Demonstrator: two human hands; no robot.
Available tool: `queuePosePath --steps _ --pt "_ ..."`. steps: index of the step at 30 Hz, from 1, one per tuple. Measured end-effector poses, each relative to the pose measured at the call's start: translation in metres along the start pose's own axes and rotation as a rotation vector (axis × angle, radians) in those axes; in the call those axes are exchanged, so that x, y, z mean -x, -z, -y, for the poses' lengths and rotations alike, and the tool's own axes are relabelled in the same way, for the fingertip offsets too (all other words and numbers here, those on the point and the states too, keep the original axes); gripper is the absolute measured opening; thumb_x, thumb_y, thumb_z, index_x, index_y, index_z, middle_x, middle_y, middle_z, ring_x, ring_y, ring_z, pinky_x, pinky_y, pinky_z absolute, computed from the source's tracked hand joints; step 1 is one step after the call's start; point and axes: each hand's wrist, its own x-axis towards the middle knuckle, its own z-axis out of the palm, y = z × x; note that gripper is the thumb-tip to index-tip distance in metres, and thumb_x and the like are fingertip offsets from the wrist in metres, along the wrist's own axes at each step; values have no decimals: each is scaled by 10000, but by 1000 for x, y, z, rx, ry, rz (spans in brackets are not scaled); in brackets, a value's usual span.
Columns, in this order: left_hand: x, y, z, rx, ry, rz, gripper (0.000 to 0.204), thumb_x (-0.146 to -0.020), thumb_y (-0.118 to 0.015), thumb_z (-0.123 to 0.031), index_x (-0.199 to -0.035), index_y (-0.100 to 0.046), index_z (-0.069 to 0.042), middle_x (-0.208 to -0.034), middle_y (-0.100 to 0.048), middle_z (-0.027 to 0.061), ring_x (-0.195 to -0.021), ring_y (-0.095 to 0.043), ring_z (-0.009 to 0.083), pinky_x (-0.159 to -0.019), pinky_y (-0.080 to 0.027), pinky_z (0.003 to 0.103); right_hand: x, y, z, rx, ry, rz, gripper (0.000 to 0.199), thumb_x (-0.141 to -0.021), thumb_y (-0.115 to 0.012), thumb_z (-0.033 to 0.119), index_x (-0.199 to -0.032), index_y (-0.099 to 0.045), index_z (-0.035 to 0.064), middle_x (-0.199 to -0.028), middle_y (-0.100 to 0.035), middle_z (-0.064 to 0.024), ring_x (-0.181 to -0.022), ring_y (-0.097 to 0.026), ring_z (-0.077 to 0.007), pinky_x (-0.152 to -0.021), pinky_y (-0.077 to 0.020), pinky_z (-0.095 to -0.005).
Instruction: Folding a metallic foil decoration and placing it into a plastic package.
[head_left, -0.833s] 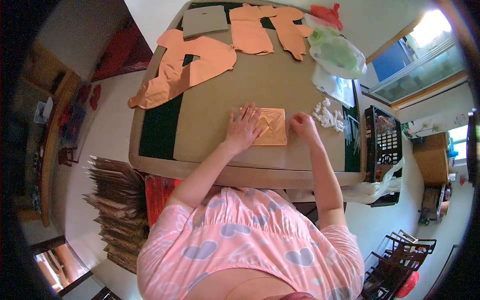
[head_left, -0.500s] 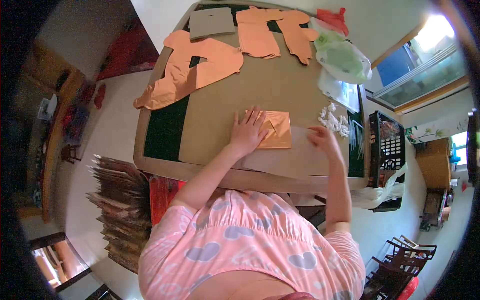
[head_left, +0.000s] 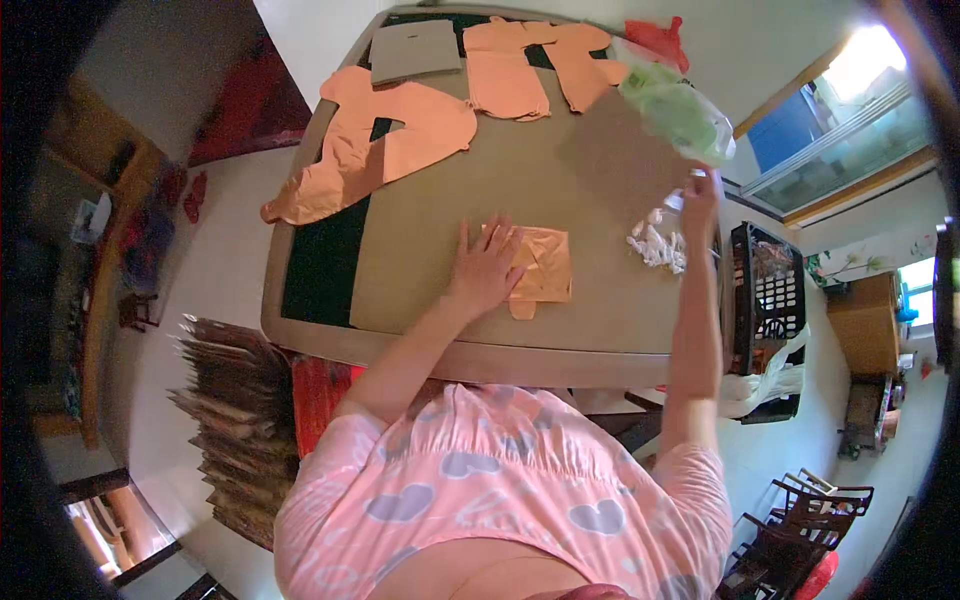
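Observation:
My left hand (head_left: 483,268) lies flat with fingers spread on the left part of a folded copper-coloured foil balloon (head_left: 545,262). A small foil tab sticks out below the balloon's near edge. Out at the right side of the table, my right hand (head_left: 702,200) is closed at the edge of a brown cardboard sheet (head_left: 625,150), which is smeared by motion. Beneath that hand is a pile of small white pieces (head_left: 656,248). Toward the far left lies a large flat foil balloon (head_left: 405,135), with another one (head_left: 508,80) at the far edge.
A grey-brown square card stack (head_left: 415,52) sits at the far left of the table. At far right are a green-and-white plastic bag (head_left: 685,118) and a red bag (head_left: 657,42). A black crate (head_left: 770,295) stands right of the table; stacked cardboard (head_left: 235,420) is at the left.
My right hand has moved away from me and to the right, drawing the cardboard sheet from beside the folded balloon to the far right. My left hand stays on the balloon.

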Motion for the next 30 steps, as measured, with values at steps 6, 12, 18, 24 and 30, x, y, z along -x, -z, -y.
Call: queuePosePath --steps 6,12,18,24,30 --pt "3 1 -5 60 5 29 638 -968 -369 -464 -1487 -253 -110 -1541 -248 98 -1434 -200 260 -1114 -121 633 48 -111 0 122 143 122 223 -881 -574 150 -1095 -605 96 -768 -632 -139 -664 -612 -234 -614 -476 -359" --pt "10 -15 -3 86 -41 -115 653 -943 -434 -473 -1464 -306 -99 -1519 -284 118 -1418 -234 276 -1095 -136 659 88 -101 23 -24 -49 506 250 -872 -547 163 -1108 -574 86 -977 -635 -214 -897 -628 -394 -748 -496 -443" --pt "5 -20 7 116 -60 -182 643 -910 -508 -440 -1434 -359 -98 -1491 -323 120 -1404 -259 274 -1096 -140 654 115 -76 54 -90 -146 630 276 -851 -602 94 -1126 -600 71 -993 -655 -174 -906 -638 -317 -776 -505 -403" --pt "-1 -21 5 80 -72 -173 627 -921 -486 -447 -1439 -360 -117 -1502 -315 97 -1409 -251 267 -1101 -135 647 161 -77 92 278 431 644 384 -911 -572 216 -1274 -543 95 -1391 -456 -145 -1290 -417 -319 -1086 -280 -547" --pt "-9 -18 1 79 -59 -113 628 -925 -470 -456 -1445 -353 -124 -1512 -305 89 -1416 -239 259 -1102 -133 647 178 -80 83 415 429 631 511 -956 -492 322 -1417 -390 126 -1480 -366 -112 -1390 -305 -288 -1098 -206 -600"
